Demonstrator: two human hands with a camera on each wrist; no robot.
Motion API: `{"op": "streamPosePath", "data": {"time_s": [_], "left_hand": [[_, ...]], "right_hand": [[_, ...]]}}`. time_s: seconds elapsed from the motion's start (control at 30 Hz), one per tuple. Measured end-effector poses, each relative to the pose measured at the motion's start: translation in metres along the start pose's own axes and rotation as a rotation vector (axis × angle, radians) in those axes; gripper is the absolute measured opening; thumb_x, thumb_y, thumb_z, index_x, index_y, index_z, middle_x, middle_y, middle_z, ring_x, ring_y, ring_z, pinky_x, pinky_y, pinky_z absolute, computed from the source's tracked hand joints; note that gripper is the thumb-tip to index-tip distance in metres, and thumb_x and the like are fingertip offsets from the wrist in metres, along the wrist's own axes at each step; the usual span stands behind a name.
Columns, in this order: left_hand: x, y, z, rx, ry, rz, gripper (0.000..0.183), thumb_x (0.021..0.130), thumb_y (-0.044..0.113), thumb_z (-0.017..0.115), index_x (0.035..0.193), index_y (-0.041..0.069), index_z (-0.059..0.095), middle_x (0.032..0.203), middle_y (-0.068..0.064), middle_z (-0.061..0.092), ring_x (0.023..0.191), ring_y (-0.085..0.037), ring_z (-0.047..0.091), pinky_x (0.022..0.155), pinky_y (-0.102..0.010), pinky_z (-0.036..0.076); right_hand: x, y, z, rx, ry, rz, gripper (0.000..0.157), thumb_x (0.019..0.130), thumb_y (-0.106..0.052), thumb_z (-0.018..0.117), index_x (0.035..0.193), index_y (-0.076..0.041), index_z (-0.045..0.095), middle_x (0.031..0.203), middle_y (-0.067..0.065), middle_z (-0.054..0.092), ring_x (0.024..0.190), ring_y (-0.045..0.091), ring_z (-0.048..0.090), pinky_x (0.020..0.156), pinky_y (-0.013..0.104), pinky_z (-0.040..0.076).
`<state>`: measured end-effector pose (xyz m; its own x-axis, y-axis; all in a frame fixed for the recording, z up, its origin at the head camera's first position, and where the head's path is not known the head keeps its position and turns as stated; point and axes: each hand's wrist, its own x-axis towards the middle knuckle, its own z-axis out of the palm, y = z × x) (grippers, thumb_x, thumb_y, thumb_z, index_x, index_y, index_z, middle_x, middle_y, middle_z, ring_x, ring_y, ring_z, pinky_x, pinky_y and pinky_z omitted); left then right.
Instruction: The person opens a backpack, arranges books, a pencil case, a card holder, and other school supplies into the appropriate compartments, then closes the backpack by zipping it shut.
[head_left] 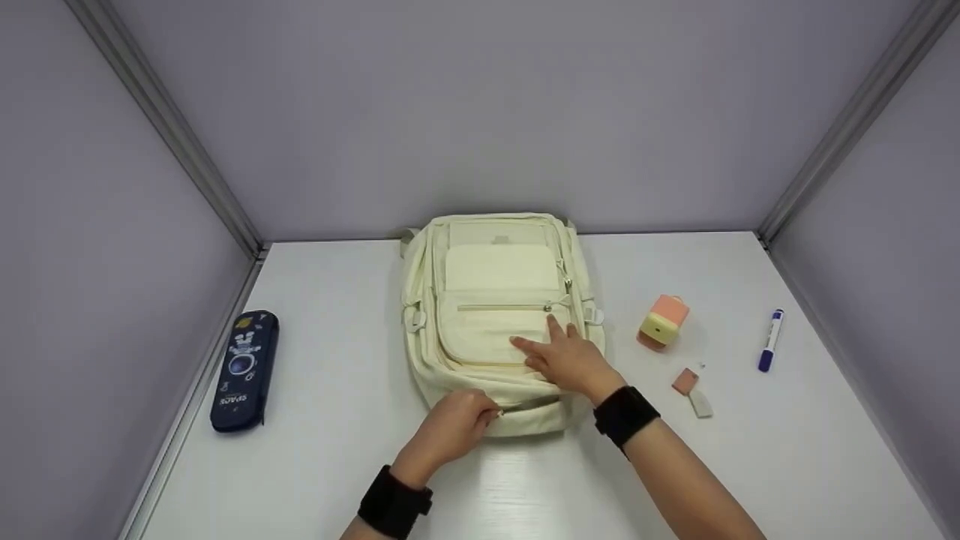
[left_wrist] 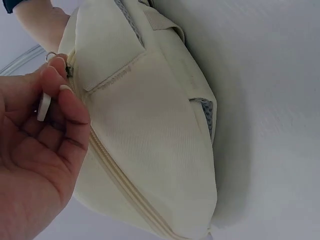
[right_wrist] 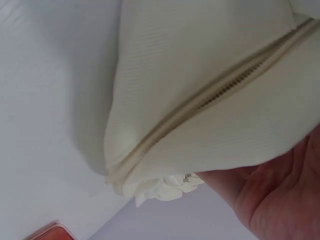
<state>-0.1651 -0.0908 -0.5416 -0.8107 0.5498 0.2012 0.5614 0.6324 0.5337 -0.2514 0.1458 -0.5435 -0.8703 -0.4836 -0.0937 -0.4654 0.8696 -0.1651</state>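
Observation:
A cream backpack (head_left: pixel 501 266) lies on the white table with its front pockets facing up. At its near end, my left hand (head_left: pixel 455 426) pinches the zipper pull (left_wrist: pixel 44 107), whose pale tab shows between the fingers in the left wrist view. Right of that hand, the zipper (right_wrist: pixel 220 95) is parted, with a dark gap between its teeth. My right hand (head_left: pixel 568 360) rests on the front pocket with fingers spread, just below a small horizontal zipper (head_left: pixel 502 307). In the right wrist view, bag fabric hides those fingertips.
A dark blue pencil case (head_left: pixel 244 371) with an astronaut print lies at the left. To the right are an orange and yellow object (head_left: pixel 663 322), a small eraser-like block (head_left: pixel 685 381) with a pale piece (head_left: pixel 700 403), and a blue-capped marker (head_left: pixel 771 340). Grey panels enclose the table.

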Motion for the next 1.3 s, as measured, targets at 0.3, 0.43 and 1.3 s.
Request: {"op": "streamPosePath", "data": {"time_s": [0.3, 0.43, 1.3], "left_hand": [[0.001, 0.006, -0.009, 0.035, 0.143, -0.011, 0.018, 0.088, 0.012, 0.073, 0.07, 0.009, 0.072, 0.063, 0.005, 0.064, 0.054, 0.0, 0.054, 0.052, -0.018, 0.045], [0.003, 0.01, -0.01, 0.05, 0.232, -0.056, 0.018, 0.084, 0.013, 0.076, 0.067, 0.009, 0.071, 0.06, 0.004, 0.062, 0.051, -0.003, 0.052, 0.049, -0.019, 0.043], [-0.008, 0.003, -0.016, -0.111, 0.234, -0.025, 0.01, 0.083, 0.012, 0.075, 0.093, 0.011, 0.075, 0.084, 0.003, 0.07, 0.069, -0.008, 0.063, 0.061, -0.022, 0.05]], "right_hand": [[-0.016, -0.035, -0.035, -0.028, 0.33, -0.25, 0.024, 0.095, -0.021, 0.067, 0.119, -0.017, 0.069, 0.109, 0.008, 0.063, 0.1, 0.026, 0.061, 0.067, 0.039, 0.053], [-0.025, -0.057, -0.041, 0.057, 0.326, -0.421, 0.018, 0.09, -0.021, 0.072, 0.108, -0.016, 0.073, 0.084, -0.004, 0.058, 0.069, 0.009, 0.052, 0.054, 0.026, 0.043], [-0.028, -0.069, 0.009, 0.41, 0.122, -0.396, 0.01, 0.095, -0.015, 0.066, 0.086, -0.014, 0.062, 0.073, -0.011, 0.056, 0.062, 0.002, 0.049, 0.057, 0.019, 0.042]]}}
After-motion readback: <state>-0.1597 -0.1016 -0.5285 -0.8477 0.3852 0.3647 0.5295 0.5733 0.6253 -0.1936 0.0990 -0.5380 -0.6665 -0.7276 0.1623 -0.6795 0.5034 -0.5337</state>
